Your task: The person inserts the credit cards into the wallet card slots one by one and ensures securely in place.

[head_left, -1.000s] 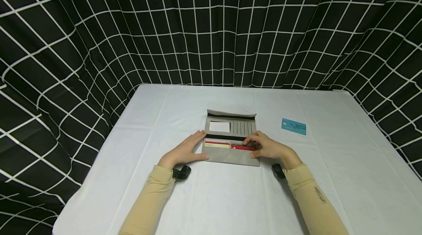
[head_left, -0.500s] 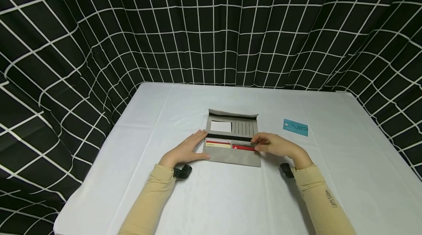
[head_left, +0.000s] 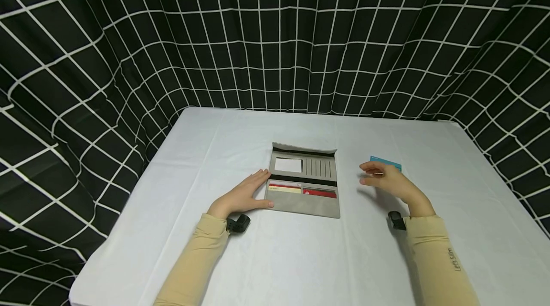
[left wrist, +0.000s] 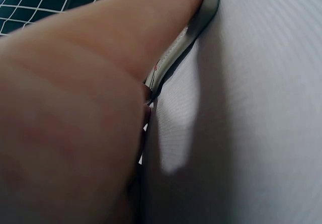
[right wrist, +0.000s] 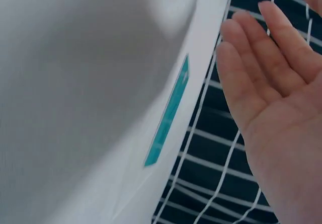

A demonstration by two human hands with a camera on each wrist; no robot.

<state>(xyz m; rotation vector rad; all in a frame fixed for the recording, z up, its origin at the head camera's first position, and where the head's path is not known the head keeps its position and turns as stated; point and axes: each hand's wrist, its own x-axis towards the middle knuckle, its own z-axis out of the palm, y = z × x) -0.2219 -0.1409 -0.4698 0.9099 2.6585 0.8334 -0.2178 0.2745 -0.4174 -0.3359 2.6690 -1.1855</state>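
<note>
A grey wallet lies unfolded in the middle of the table, its flap at the far side. Red and cream cards sit in its near left pocket, and a red card in the near right one. My left hand rests at the wallet's left edge, fingers straight, thumb on the near corner. Above the table to the right, my right hand hangs with relaxed fingers and holds nothing. Just beyond it a blue card lies flat, partly covered by that hand in the head view.
A white cloth covers the table. Black curtains with a white grid stand behind it and at both sides. A white card shows in the wallet's upper left window, beside a row of narrow slots.
My right hand has left the wallet's right pocket and moved right, over toward the blue card. My left hand stays at the wallet's left edge.
</note>
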